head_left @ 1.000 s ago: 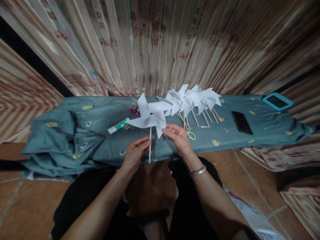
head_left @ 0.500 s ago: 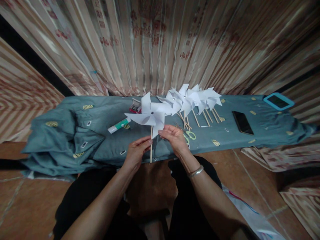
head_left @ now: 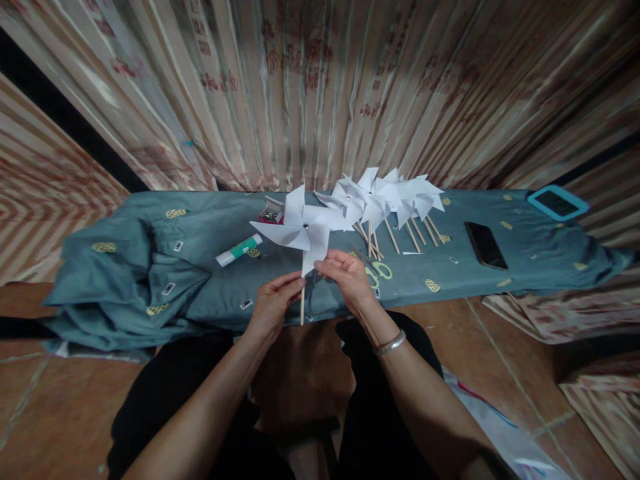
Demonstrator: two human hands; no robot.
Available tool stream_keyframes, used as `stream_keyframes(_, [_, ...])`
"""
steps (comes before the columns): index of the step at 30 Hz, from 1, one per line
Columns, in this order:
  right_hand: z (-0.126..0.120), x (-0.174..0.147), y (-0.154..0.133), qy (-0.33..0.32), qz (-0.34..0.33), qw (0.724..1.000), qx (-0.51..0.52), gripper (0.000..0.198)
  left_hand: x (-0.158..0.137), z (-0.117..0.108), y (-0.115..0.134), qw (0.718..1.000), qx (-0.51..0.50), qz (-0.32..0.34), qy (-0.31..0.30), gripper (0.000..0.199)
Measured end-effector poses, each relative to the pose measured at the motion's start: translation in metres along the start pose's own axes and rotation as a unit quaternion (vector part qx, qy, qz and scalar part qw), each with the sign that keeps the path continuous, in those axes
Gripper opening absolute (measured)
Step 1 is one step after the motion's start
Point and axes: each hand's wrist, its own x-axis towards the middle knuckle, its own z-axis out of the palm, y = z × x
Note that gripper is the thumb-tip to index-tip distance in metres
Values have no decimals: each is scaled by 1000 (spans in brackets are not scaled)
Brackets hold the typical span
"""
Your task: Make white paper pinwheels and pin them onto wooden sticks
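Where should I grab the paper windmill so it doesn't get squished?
Hold the pinwheel by its wooden stick, low down, coming in from the side, as the left hand does. The stick is stiff and stands upright below the wheel. The white blades are thin folded paper; the right hand only touches one tip.

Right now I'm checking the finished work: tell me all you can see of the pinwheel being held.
The pinwheel is white, seemingly folded paper, with pointed blades around a small dark pin at its centre. It sits atop a thin, upright, pale wooden stick. The left hand pinches the stick; the right hand touches the tip of a lower blade. It is held above the front edge of the blue-green cloth.
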Motion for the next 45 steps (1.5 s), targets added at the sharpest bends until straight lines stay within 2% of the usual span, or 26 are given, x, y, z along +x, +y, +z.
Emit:
stream_keyframes(29, [0, -2, -4, -18, 34, 997, 61, 38, -1, 3, 2, 1000, -15, -4, -3, 47])
stream_keyframes(33, [0, 0, -1, -32, 34, 998, 49, 36, -1, 2, 2, 1000, -12, 2, -17, 45])
stream_keyframes(45, [-1, 3, 2, -13, 7, 1000, -23, 37, 1, -1, 3, 1000, -21, -8, -8, 46])
